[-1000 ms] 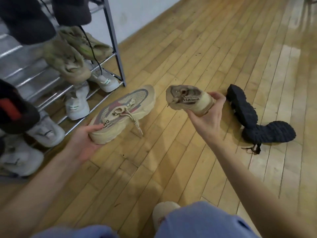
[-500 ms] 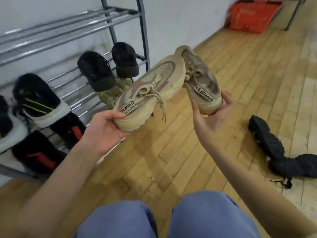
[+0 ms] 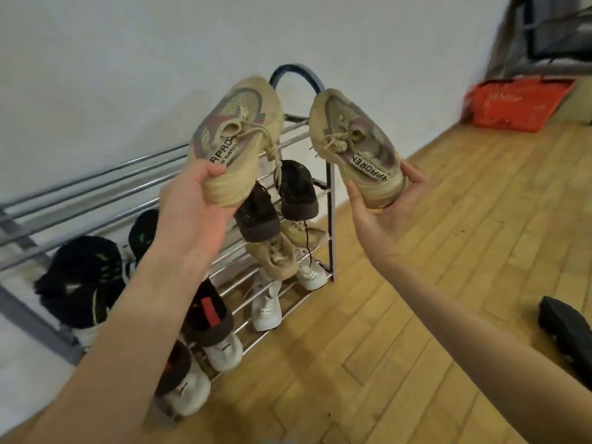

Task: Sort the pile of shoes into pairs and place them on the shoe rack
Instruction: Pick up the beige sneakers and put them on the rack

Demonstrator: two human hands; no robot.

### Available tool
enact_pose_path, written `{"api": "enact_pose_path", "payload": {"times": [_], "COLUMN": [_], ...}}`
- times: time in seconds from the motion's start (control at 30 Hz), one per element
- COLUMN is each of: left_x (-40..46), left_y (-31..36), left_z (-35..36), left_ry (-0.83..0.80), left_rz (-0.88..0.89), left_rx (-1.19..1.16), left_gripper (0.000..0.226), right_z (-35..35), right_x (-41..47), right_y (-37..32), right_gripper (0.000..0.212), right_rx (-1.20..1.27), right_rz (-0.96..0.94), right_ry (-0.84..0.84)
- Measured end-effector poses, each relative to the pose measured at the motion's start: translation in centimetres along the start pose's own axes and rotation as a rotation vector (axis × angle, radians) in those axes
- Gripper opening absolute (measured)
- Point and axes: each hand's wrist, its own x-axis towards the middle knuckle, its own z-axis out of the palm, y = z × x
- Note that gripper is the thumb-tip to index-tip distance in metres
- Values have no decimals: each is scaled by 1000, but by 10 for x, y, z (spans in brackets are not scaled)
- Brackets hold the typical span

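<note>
I hold two matching beige sneakers up in front of the metal shoe rack (image 3: 330,187). My left hand (image 3: 195,203) grips the heel of the left beige sneaker (image 3: 238,136), toe pointing up. My right hand (image 3: 381,216) cups the heel of the right beige sneaker (image 3: 355,145), also toe up. Both hang level with the rack's bare top bars (image 3: 96,184). Lower shelves hold black sneakers (image 3: 296,190), another beige pair (image 3: 275,257), white sneakers (image 3: 266,306) and black-and-green shoes (image 3: 83,277).
A black shoe (image 3: 567,331) lies on the wooden floor at the right edge. A red basket (image 3: 515,104) stands by the white wall at the far right. The rack stands against the wall, its rounded end frame (image 3: 298,72) behind the held shoes.
Both hands have lifted the beige sneakers from near the floor up to the height of the rack's top. My view has tilted upward, so the black shoes slid to the right edge.
</note>
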Motion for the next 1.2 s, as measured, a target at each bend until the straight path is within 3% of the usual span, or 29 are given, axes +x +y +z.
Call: {"api": "enact_pose_path", "payload": {"times": [0.1,0.23,0.4,0.5,0.6,0.7,0.87,1.03,1.1,1.2], "left_x": [31,78,125,152,172,145,107,57,49,48], "left_y": [14,22,13,2,-4,5,-14,-69,-96,-144], "left_z": [8,17,25,16,4,18,28,16,9,9], "left_ry": [97,243,355,439,523,504,562,424,263,0], "left_rz": [76,68,55,63,54,41,179,634,606,319], "left_rx": [50,37,104,181,239,313,530,769,864,1063], "left_gripper": [26,49,62,53,60,67,52,36,29,19], "right_z": [41,96,138,142,138,126,96,39,3,-67], "right_x": [20,43,54,54,54,51,50,31,11,-31], "right_y": [-13,-19,-11,-6,5,15,24,45,64,102], "right_gripper": [70,70,68,74,84,89,96,88,80,72], "right_rx": [2,37,13,-26,-51,-91,-163,-277,-319,-518], "right_rz": [44,50,101,183,268,264,183,135,174,345], "right_ry": [-102,-186,-244,-249,-287,-367,-540,-612,-653,-754]}}
